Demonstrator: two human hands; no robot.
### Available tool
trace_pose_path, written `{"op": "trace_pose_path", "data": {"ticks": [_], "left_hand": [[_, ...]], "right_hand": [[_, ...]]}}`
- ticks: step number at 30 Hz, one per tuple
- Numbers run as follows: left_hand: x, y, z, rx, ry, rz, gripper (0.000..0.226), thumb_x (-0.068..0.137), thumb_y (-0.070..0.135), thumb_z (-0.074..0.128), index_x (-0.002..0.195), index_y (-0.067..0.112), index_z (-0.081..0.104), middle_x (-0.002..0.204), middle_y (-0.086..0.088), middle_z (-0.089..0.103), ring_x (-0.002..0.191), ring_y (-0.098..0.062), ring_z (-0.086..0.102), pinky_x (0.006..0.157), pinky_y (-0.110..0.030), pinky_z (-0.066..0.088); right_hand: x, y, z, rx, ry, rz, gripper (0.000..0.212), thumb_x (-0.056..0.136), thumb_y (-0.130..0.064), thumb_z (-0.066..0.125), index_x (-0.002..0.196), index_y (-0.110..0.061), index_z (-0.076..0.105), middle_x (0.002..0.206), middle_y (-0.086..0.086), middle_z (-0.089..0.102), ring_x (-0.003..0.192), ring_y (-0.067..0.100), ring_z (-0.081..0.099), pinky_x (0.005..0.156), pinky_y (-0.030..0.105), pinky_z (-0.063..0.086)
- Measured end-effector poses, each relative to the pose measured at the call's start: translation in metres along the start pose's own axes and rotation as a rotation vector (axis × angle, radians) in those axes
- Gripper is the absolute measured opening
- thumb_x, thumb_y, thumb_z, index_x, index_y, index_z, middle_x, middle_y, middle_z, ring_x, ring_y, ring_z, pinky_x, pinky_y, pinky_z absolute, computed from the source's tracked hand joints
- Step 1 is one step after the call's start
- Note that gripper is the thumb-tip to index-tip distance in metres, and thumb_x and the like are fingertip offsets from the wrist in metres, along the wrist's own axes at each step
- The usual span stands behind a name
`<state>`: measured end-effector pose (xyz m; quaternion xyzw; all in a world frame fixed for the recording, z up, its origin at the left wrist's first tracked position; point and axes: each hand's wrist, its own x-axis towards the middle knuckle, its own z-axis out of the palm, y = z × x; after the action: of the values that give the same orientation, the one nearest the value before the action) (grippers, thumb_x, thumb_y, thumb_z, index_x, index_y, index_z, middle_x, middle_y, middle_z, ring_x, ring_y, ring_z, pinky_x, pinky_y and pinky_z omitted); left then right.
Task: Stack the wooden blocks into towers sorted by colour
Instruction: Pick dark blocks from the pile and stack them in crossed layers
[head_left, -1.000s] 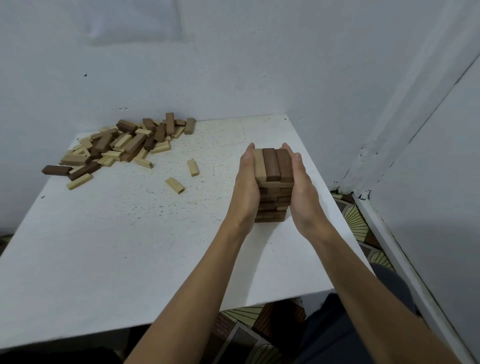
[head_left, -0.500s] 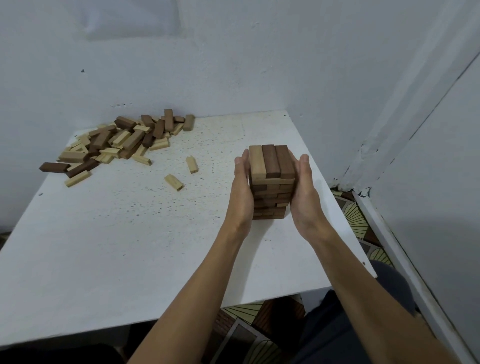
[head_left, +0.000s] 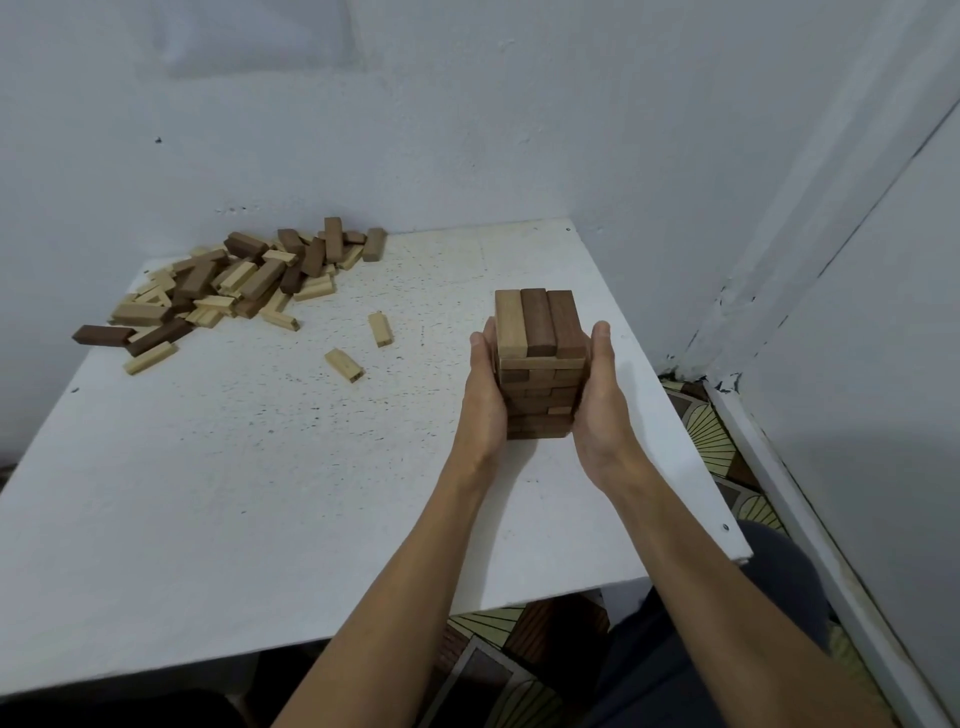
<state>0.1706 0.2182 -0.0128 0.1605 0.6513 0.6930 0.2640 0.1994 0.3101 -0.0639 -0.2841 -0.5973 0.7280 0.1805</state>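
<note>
Tower of brown wooden blocks (head_left: 537, 332), upright on white speckled tabletop (head_left: 260, 493), sandwiched between both hands. Left hand (head_left: 485, 400) flat against the tower's left face, fingers straight and pointing away from the body, thumb up near the top layer. Right hand (head_left: 602, 405) mirrored on the right face, palm pressed in, thumb tip just below the upper edge. Neither curled round anything; both laid flat, with just the tower between them.

Top layer of three blocks side by side: one lighter tan nearest the left hand, two darker brown toward the right hand. Crosswise layers beneath, partly hidden by the palms.

Well off to the left of the left hand and farther from the body, close to the wall, jumbled pile of pale and dark brown wooden blocks (head_left: 234, 283). Between pile and left hand, two loose pale wooden blocks, lying flat and apart from each other: nearer pale block (head_left: 344, 365), farther pale block (head_left: 380, 329). Beyond the right hand, past the table's edge, patterned floor (head_left: 696, 431).
</note>
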Motion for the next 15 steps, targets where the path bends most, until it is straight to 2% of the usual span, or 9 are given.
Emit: {"op": "trace_pose_path", "data": {"ticks": [1,3,5,9,11,13,15], "left_hand": [[0.007,-0.011,-0.005,-0.025,0.022,0.014,0.063,0.105,0.047,0.009,0.132,0.018,0.059,0.100,0.012,0.074,0.097,0.003,0.067,0.085,-0.015,0.050],[0.009,-0.013,-0.005,-0.006,0.040,0.002,0.061,0.105,0.046,0.010,0.130,0.019,0.059,0.090,0.018,0.074,0.091,0.006,0.067,0.074,-0.007,0.048],[0.005,-0.009,-0.003,0.029,0.002,0.025,0.059,0.106,0.045,0.011,0.128,0.020,0.060,0.085,0.019,0.073,0.086,0.007,0.067,0.069,-0.006,0.048],[0.006,-0.009,-0.003,0.024,0.033,-0.002,0.057,0.106,0.044,0.011,0.123,0.022,0.061,0.080,0.019,0.072,0.081,0.009,0.067,0.064,-0.006,0.048],[0.007,-0.009,-0.002,0.024,0.021,0.019,0.058,0.106,0.045,0.010,0.122,0.023,0.061,0.081,0.020,0.073,0.083,0.008,0.067,0.066,-0.006,0.048],[0.008,-0.010,-0.003,-0.012,0.025,0.028,0.060,0.105,0.047,0.008,0.119,0.025,0.062,0.085,0.020,0.074,0.088,0.007,0.067,0.072,-0.008,0.049],[0.010,-0.009,-0.004,-0.016,0.048,0.029,0.068,0.102,0.057,0.009,0.125,0.021,0.062,0.104,0.013,0.074,0.104,0.001,0.065,0.093,-0.020,0.049]], "right_hand": [[-0.011,-0.009,0.000,-0.001,0.032,0.002,0.074,0.083,-0.084,0.023,0.135,-0.042,0.054,0.131,-0.025,0.059,0.129,-0.007,0.047,0.109,0.036,0.043],[-0.021,-0.014,0.002,0.027,0.003,-0.059,0.070,0.092,-0.074,0.019,0.131,-0.034,0.060,0.126,-0.014,0.066,0.124,0.002,0.056,0.105,0.033,0.046],[-0.029,-0.021,0.000,0.028,0.029,-0.025,0.065,0.099,-0.063,0.015,0.129,-0.030,0.062,0.120,-0.009,0.070,0.117,0.005,0.061,0.103,0.032,0.046],[-0.029,-0.022,0.000,0.029,0.043,-0.023,0.057,0.102,-0.058,0.015,0.120,-0.036,0.065,0.105,-0.019,0.073,0.105,-0.005,0.063,0.097,0.026,0.046],[-0.027,-0.021,0.000,0.022,0.058,-0.026,0.055,0.102,-0.057,0.015,0.118,-0.038,0.064,0.104,-0.021,0.072,0.106,-0.006,0.063,0.099,0.027,0.045],[-0.029,-0.025,-0.002,0.042,0.027,-0.030,0.058,0.102,-0.058,0.015,0.125,-0.034,0.062,0.112,-0.016,0.072,0.112,-0.001,0.062,0.105,0.032,0.045],[-0.031,-0.027,-0.002,0.053,0.000,-0.064,0.065,0.100,-0.063,0.016,0.135,-0.028,0.057,0.126,-0.007,0.067,0.121,0.006,0.059,0.109,0.038,0.043]]}}
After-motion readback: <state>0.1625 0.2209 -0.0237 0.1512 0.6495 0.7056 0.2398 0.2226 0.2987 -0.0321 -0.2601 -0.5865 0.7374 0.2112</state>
